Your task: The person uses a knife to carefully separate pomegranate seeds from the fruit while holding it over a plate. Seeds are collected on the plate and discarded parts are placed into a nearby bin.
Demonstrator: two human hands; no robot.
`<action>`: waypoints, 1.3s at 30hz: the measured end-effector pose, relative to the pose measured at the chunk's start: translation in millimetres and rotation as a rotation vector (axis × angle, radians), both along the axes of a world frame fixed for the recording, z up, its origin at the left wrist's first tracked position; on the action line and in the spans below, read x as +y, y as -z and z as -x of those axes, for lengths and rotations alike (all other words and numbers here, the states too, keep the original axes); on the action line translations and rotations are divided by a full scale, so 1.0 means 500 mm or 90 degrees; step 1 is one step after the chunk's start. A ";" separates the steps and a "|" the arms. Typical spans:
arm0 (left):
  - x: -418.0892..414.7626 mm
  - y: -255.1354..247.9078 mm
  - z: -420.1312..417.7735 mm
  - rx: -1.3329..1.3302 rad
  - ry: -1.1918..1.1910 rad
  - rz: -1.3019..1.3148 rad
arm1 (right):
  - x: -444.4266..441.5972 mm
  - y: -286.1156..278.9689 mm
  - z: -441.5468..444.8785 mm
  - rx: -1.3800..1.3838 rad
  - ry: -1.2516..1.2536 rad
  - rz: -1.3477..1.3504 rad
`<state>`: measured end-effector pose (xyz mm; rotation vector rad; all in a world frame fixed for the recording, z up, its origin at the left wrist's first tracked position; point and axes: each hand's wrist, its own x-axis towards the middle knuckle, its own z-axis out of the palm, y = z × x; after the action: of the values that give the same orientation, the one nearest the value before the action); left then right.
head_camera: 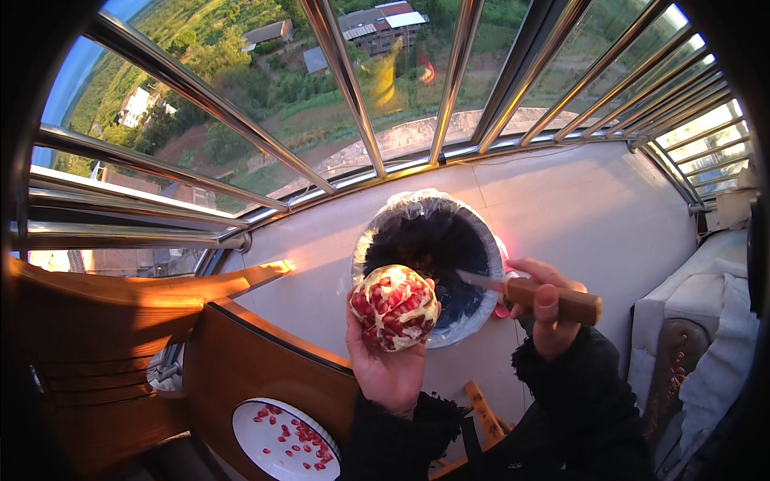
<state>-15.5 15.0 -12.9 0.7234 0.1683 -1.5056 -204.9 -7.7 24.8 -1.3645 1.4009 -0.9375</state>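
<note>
My left hand [388,376] cups a partly peeled pomegranate [395,308], its red arils and pale membrane facing up. In my right hand [550,306] is a knife with a wooden handle [556,300]; the blade [478,280] points left, apart from the fruit. Beneath the pomegranate stands a round bin [494,258] lined with a clear plastic bag, dark inside, with some scraps that are hard to make out. A white plate with a dark rim [258,442] holds several loose arils, to the lower left of my left hand.
The plate rests on a brown wooden surface [264,367], beside a wooden chair [102,306]. Metal railing bars [349,90] and window glass run along the far side. To the right is a pale upholstered sofa [674,294]. Light floor tiles [571,198] surround the bin.
</note>
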 end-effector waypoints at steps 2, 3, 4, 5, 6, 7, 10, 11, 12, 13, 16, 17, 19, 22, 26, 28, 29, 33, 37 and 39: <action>0.002 -0.002 -0.005 0.021 0.001 -0.001 | 0.003 -0.006 -0.001 -0.061 -0.009 0.014; 0.001 -0.005 -0.004 0.040 0.000 0.001 | 0.001 -0.007 0.002 -0.090 -0.014 0.024; -0.001 -0.007 -0.004 0.058 0.000 0.004 | 0.007 0.012 -0.001 -0.105 -0.028 0.035; -0.001 -0.008 -0.005 0.061 0.009 0.024 | 0.004 0.017 -0.012 -0.036 -0.041 0.093; 0.001 -0.009 -0.005 0.067 0.023 0.043 | -0.008 0.008 -0.022 0.058 -0.083 0.195; 0.002 -0.009 -0.006 0.072 0.037 0.061 | -0.021 0.000 -0.031 0.153 -0.127 0.296; 0.003 -0.005 -0.006 0.112 0.034 0.021 | -0.010 0.011 -0.036 0.121 -0.092 0.322; 0.003 -0.004 -0.006 0.127 0.029 0.009 | -0.005 0.016 -0.035 0.111 -0.077 0.318; 0.001 -0.008 -0.006 0.133 0.010 -0.008 | -0.008 0.025 -0.036 0.107 -0.054 0.396; 0.000 -0.011 -0.005 0.127 -0.006 -0.027 | -0.006 0.031 -0.028 0.098 -0.096 0.449; -0.004 -0.009 -0.005 0.113 -0.030 -0.065 | 0.000 0.034 -0.013 0.050 -0.213 0.588; -0.005 -0.006 -0.006 0.112 -0.022 -0.064 | 0.006 0.022 -0.008 0.069 -0.268 0.561; -0.002 0.001 -0.013 0.089 -0.019 -0.068 | 0.014 0.027 -0.019 0.044 -0.288 0.574; 0.003 0.005 -0.019 0.046 -0.034 -0.074 | 0.030 0.041 -0.021 0.039 -0.284 0.571; -0.004 0.003 -0.003 0.020 -0.037 -0.090 | 0.031 0.030 -0.004 0.086 -0.333 0.576; -0.002 0.004 -0.005 -0.014 -0.039 -0.104 | 0.028 0.031 0.000 0.087 -0.349 0.576; -0.001 0.007 -0.007 -0.031 -0.033 -0.106 | 0.027 0.033 0.001 0.090 -0.356 0.579; -0.001 0.007 -0.011 -0.089 -0.032 -0.126 | 0.026 0.041 0.003 0.099 -0.370 0.604; -0.003 0.010 -0.008 -0.083 -0.018 -0.121 | 0.022 0.037 0.008 0.111 -0.372 0.625; 0.000 0.011 -0.011 -0.081 -0.025 -0.118 | 0.022 0.040 0.006 0.090 -0.368 0.617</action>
<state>-10.0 15.0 -18.6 0.9570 0.2264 -1.4132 -207.8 3.2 4.7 -2.4107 0.5152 -1.1676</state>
